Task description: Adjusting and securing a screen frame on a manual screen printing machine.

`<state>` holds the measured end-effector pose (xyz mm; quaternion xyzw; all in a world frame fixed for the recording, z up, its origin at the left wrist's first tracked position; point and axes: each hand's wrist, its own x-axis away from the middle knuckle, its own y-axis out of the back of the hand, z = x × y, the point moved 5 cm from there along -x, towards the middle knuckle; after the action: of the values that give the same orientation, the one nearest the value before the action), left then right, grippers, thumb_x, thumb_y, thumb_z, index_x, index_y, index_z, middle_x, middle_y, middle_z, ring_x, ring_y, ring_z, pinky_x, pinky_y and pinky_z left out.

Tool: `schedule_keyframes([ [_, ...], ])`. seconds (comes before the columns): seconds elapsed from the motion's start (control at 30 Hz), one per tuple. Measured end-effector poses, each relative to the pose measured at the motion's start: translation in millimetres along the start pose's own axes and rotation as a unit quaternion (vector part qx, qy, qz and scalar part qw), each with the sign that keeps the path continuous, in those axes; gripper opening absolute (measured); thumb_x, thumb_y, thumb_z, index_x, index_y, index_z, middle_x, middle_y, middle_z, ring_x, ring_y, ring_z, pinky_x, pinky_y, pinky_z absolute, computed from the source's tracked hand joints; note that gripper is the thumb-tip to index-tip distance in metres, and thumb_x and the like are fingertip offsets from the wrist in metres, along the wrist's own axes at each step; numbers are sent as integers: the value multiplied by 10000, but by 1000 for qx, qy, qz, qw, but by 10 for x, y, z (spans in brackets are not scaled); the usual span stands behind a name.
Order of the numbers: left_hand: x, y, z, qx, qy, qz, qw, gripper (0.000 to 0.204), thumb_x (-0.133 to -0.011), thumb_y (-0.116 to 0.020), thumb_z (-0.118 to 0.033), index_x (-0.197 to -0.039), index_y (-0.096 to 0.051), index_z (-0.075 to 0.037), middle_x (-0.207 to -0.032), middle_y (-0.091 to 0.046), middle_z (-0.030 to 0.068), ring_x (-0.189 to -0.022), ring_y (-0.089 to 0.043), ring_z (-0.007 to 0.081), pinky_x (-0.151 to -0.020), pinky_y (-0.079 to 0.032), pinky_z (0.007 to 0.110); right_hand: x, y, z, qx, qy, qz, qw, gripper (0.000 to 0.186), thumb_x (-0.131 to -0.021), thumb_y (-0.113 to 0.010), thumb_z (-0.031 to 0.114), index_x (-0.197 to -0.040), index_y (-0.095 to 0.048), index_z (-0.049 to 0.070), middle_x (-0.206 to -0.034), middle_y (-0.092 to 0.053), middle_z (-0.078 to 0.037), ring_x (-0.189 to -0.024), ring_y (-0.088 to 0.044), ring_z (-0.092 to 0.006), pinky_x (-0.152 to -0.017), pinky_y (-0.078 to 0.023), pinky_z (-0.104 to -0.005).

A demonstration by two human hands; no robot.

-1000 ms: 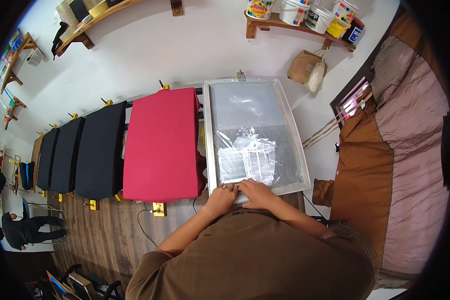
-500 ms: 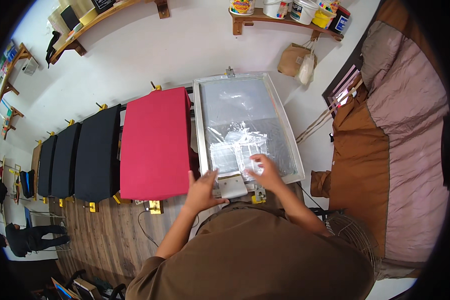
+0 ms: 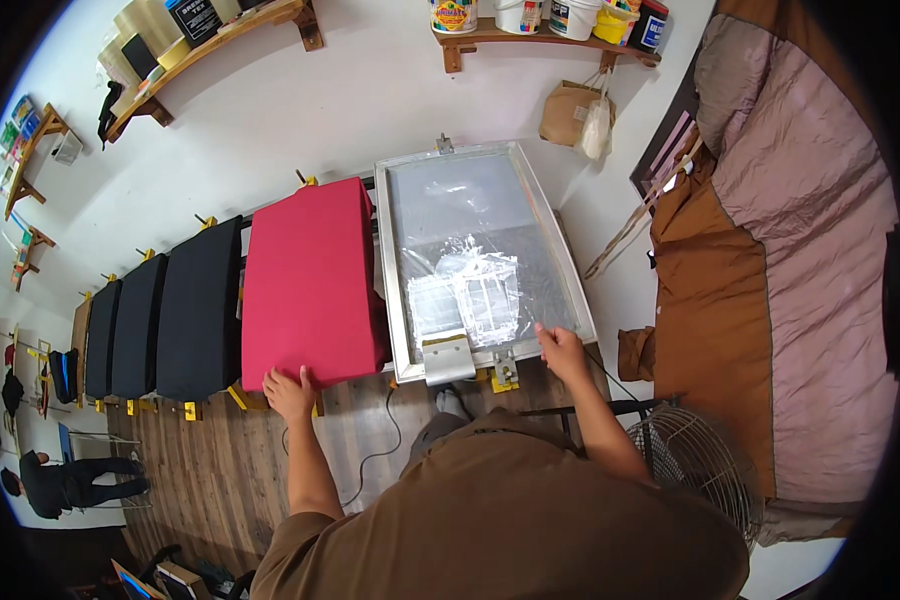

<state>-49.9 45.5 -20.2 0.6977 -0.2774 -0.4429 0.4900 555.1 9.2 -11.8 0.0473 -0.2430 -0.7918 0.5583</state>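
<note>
White wall (image 3: 370, 100) behind; the framed screen (image 3: 475, 225), its long axis running toward the wall, lies right of the red-covered board (image 3: 310, 285). Left hand (image 3: 290, 394), loosely spread, rests on the board's near edge; right hand (image 3: 563, 353), curled, is nearer the screen, its grip indiscernible.

Loaded shelves (image 3: 510, 38) and a frame (image 3: 390, 280) over a plank floor (image 3: 210, 470).
A metal tool (image 3: 448, 362) lies across the frame's near rim. Beside the frame, a red cloth (image 3: 308, 280) and three black cloths (image 3: 198, 310) cover a row of hidden boards. The right shelf carries tubs (image 3: 574, 18); the left shelf (image 3: 225, 44) carries pale rolls (image 3: 150, 30) and a black tub (image 3: 194, 18). A shoe (image 3: 452, 402) stands on the floor.
</note>
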Motion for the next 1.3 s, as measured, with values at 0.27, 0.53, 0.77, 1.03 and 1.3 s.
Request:
schedule_keyframes([
  [0.27, -10, 118, -120, 33, -1, 9, 999, 639, -856, -714, -565, -1249, -585, -78, -1311, -557, 217, -1190, -536, 433, -937, -484, 546, 586, -333, -402, -35, -183, 144, 972, 666, -951, -537, 688, -950, -658, 32, -768, -669, -61, -546, -597, -119, -460, -481, -270],
  [0.53, 20, 251, -211, 114, -18, 107, 988, 497, -800, -761, -566, -687, -667, -91, -702, -696, 155, -720, -704, 390, -658, -550, 489, 719, -651, -396, -109, -174, 85, 975, 654, -938, -599, 645, -1067, -645, 5, -835, -695, -100, -584, -631, -140, -479, -502, -274],
  [0.77, -18, 187, -109, 155, -107, 158, 969, 470, -800, -774, -545, -728, -692, -88, -656, -676, 142, -672, -697, 376, -625, -545, 479, 886, -813, -281, -205, -328, 127, 913, 734, -862, -658, 699, -981, -652, -26, -860, -733, -148, -706, -717, -205, -598, -571, -311],
  [1.03, 4, 151, -151, 202, -166, 198, 945, 410, -815, -759, -485, -689, -654, -109, -642, -661, 129, -638, -677, 362, -589, -525, 469, 1006, -869, -179, -278, -276, 50, 919, 729, -874, -640, 721, -995, -661, 3, -954, -762, -156, -741, -728, -174, -611, -544, -288],
  [1.3, 19, 192, -155, 207, -298, 225, 904, 391, -816, -755, -473, -703, -651, -113, -642, -657, 112, -630, -670, 346, -575, -511, 464, 927, -865, -146, -207, -227, -36, 951, 566, -935, -669, 587, -884, -635, 25, -779, -738, -135, -581, -665, -142, -540, -512, -253],
])
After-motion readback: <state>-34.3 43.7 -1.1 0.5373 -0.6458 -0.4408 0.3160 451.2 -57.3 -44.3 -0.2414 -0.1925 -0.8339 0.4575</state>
